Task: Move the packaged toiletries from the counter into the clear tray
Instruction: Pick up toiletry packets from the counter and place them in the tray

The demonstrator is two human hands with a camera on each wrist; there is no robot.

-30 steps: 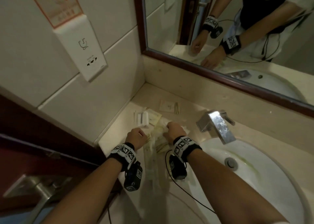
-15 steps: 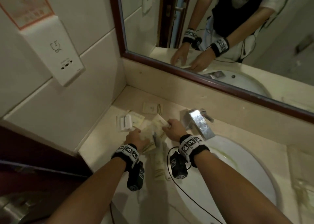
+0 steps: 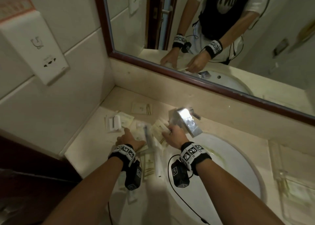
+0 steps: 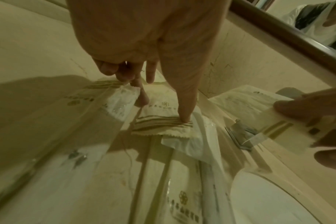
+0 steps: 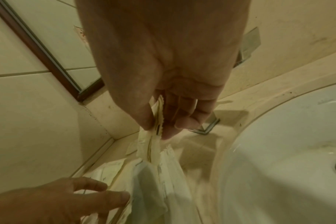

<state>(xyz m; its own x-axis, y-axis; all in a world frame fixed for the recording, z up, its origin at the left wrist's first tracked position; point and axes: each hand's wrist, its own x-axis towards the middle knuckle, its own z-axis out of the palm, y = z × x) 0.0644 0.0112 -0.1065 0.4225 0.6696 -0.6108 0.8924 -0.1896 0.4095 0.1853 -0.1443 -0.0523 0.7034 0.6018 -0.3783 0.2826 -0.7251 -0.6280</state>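
Note:
Several cream, gold-striped toiletry packets (image 3: 127,119) lie on the counter left of the sink. My right hand (image 3: 170,131) pinches one packet (image 3: 159,127) (image 5: 150,145) by its striped end, lifted just in front of the faucet. My left hand (image 3: 127,136) is spread over the pile. Its thumb (image 4: 182,106) presses a striped packet (image 4: 163,125) and a fingertip touches another. A long toothbrush pack (image 3: 154,149) lies between my wrists. The clear tray (image 3: 279,172) sits on the counter right of the sink, blurred, with some packets in it.
A chrome faucet (image 3: 185,120) stands right beside my right hand. The white basin (image 3: 221,173) lies between the packets and the tray. A mirror with a dark red frame (image 3: 187,81) runs along the back. A socket panel (image 3: 49,61) is on the left wall.
My right hand has lifted a packet and carried it toward the faucet. My left hand opened from a curled pose and spread onto the pile. The view has swung right, revealing the tray.

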